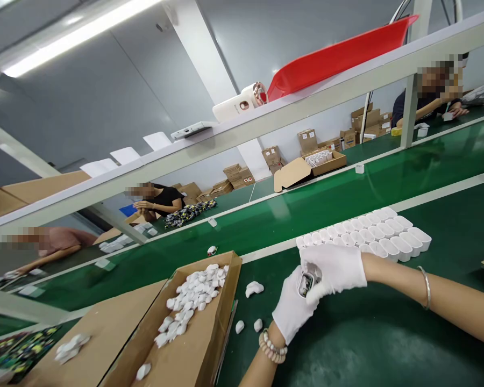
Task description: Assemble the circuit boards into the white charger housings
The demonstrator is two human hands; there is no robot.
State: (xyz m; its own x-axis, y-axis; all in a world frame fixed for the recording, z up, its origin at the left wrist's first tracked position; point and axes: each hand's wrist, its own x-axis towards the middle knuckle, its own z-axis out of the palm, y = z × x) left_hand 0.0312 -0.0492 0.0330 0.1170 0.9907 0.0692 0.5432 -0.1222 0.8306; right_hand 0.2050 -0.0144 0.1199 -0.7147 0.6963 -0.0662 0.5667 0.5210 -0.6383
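Note:
Both hands wear white gloves and meet over the green work surface. My left hand (292, 307) is closed around a small white plastic housing (305, 285) with dark and metallic parts showing in its open face. My right hand (335, 270) grips the same housing from the other side, and its fingers hide much of it. Just beyond the right hand stand rows of white oval plastic cups (383, 231), packed side by side. Left of my left hand lie a few loose small white pieces (254, 288).
A cardboard box (234, 263) holding many white pieces stands at the left. Beyond runs a green conveyor belt (282, 209) with scattered parts. A shelf rail (210, 137) crosses above, carrying a red tray (339, 59). Other people sit across the belt. Circuit boards (28, 344) lie lower left.

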